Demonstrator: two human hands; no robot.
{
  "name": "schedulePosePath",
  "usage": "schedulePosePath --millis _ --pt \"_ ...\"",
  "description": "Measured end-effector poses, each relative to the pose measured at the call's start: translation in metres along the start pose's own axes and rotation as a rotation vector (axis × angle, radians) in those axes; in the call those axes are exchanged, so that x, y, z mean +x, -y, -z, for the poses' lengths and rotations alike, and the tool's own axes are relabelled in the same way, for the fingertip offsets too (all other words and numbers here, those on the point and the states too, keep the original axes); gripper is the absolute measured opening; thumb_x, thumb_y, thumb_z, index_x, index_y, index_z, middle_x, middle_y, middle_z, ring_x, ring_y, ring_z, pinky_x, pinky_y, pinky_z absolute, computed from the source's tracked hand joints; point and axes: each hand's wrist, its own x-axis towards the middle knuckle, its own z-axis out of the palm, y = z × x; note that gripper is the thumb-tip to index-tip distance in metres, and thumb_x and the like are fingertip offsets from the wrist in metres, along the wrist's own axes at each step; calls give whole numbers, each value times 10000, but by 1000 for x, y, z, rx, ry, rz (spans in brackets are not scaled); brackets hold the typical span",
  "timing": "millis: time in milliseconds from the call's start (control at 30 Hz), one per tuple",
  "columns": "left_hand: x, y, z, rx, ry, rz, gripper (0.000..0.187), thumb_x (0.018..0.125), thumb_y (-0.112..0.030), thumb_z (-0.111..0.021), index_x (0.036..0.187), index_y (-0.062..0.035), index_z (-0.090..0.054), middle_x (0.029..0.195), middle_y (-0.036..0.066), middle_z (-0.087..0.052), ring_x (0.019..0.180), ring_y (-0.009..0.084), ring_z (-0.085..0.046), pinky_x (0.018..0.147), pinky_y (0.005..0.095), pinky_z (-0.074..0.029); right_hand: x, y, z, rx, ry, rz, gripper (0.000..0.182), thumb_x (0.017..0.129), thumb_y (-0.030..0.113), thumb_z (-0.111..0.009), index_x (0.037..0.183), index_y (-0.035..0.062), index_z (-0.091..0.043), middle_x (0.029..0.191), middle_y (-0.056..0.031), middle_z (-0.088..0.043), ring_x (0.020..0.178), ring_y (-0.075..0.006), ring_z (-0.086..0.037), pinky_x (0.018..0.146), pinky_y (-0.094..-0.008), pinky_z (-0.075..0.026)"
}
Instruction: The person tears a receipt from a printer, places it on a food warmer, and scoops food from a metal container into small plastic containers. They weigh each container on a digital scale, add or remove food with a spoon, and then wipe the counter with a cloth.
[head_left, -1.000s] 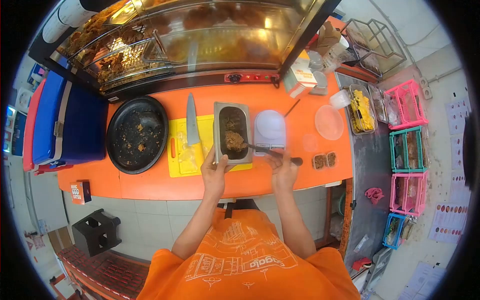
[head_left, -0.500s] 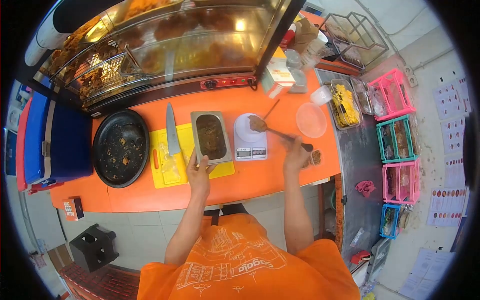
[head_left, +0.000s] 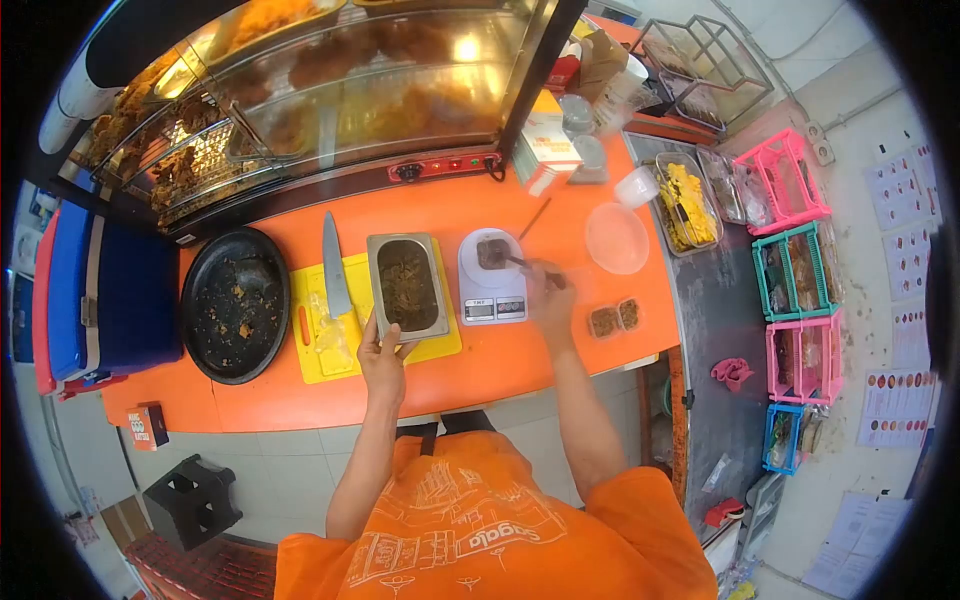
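My left hand [head_left: 385,355] grips the near end of a steel food pan [head_left: 425,331], thumb over the rim; dark brown paste lies inside it. In my right hand [head_left: 550,296], slightly blurred, is a dark-handled spoon [head_left: 520,263], its head directly over the white kitchen scale [head_left: 478,311]. Brown paste [head_left: 492,252] shows at the spoon's head, above the scale's round plate. Left of the pan, a large knife [head_left: 334,265] rests on a yellow cutting board [head_left: 432,349]. Two small tubs [head_left: 604,321] filled with brown food stand to the right of my right hand.
A heated glass display case [head_left: 340,165] with fried food runs along the back. A black round pan [head_left: 215,340] sits at left. Near the right end are a clear round lid [head_left: 616,238], a tray of yellow food [head_left: 688,205] and coloured baskets [head_left: 800,275].
My right hand has moved left and up with the spoon, whose head is now lower left over the scale. The two small tubs have come into full view. My left hand stays on the pan.
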Motion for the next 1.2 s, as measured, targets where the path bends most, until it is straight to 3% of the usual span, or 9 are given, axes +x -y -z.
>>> schedulePosePath --millis 200,300,367,433,667,800,867,1033,1200 --pt "3 0 8 -70 97 55 465 915 -22 -514 1366 -34 -401 1194 80 -568 1010 178 -607 785 306 -579 -1 13 6 -226 62 124 223 948 135 -520 950 -69 -610 923 -118 -655 889 -186 -631 815 -308 -497" --pt "5 6 26 234 240 -177 482 907 -13 -520 1371 -33 -391 1199 81 -568 1016 177 -606 797 304 -576 -16 51 0 -102 -54 111 274 967 170 -495 928 -77 -607 905 -112 -656 907 -220 -635 819 -331 -504" --pt "2 0 23 144 245 38 490 904 -8 -523 1374 -33 -387 1200 77 -570 1026 177 -603 813 314 -570 -34 78 -3 -70 -149 109 296 977 178 -473 922 -82 -603 903 -114 -660 921 -241 -642 811 -344 -511" --pt "-2 2 20 62 254 51 486 904 -5 -520 1372 -31 -390 1199 79 -571 1023 179 -605 816 316 -569 -62 87 -25 -14 79 40 207 953 129 -511 925 -48 -613 925 -126 -666 915 -271 -648 776 -374 -532" --pt "-9 7 28 -163 356 92 500 909 6 -495 1387 -24 -351 1211 117 -563 1033 215 -609 874 362 -549 -94 75 -67 -504 674 515 144 842 51 -643 979 4 -645 984 -138 -670 900 -264 -656 783 -317 -522" --pt "-7 0 34 107 381 -85 510 911 1 -489 1396 -27 -333 1216 127 -560 1054 226 -602 871 372 -552 -94 80 -66 -306 632 343 133 830 39 -645 960 17 -658 1009 -144 -662 901 -273 -651 764 -319 -521" --pt "-12 -5 29 -31 349 -75 502 912 3 -478 1393 -24 -336 1216 128 -560 1056 224 -603 846 363 -565 -80 80 -78 -216 400 449 131 823 33 -644 953 21 -662 1004 -145 -661 890 -276 -648 743 -323 -525" --pt "-6 -4 32 -205 365 62 494 911 2 -473 1388 -16 -345 1215 129 -561 1055 224 -603 836 348 -567 -79 72 -96 -385 504 506 89 860 39 -620 929 2 -662 986 -152 -667 869 -253 -654 748 -314 -527" --pt "-10 -10 36 -166 344 78 491 907 3 -490 1380 -11 -361 1202 125 -567 1032 221 -613 841 339 -561 -111 65 -93 -176 506 175 134 909 106 -582 920 -19 -630 910 -121 -680 805 -210 -668 697 -300 -534"
